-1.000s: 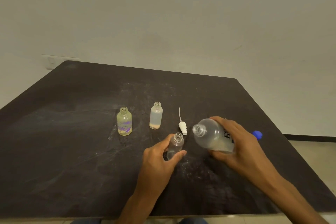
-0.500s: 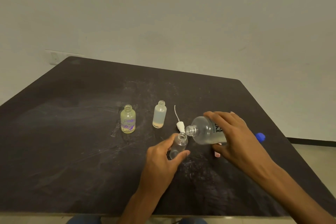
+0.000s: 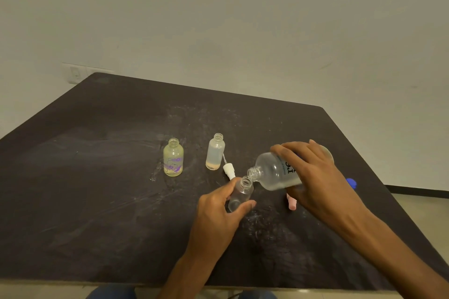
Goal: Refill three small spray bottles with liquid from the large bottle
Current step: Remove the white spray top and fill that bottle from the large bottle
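Note:
My right hand point(image 3: 313, 175) grips the large clear bottle point(image 3: 273, 172), tipped to the left, its open mouth just above the neck of a small clear bottle point(image 3: 240, 195). My left hand point(image 3: 218, 211) holds that small bottle between thumb and fingers, tilted slightly right, on the dark table point(image 3: 97, 201). Two more small open bottles stand farther back: a yellowish one with purple print point(image 3: 173, 160) and a frosted one point(image 3: 215, 152) with a little liquid at its bottom.
A white spray nozzle with its tube point(image 3: 229, 170) lies beside the frosted bottle. A pink cap point(image 3: 292, 202) lies under my right hand, and a blue cap point(image 3: 351, 182) sits behind my right wrist near the table's right edge.
My right hand has tipped the large bottle further and brought its mouth down and left until it meets the small bottle's neck. My left hand still holds the small bottle.

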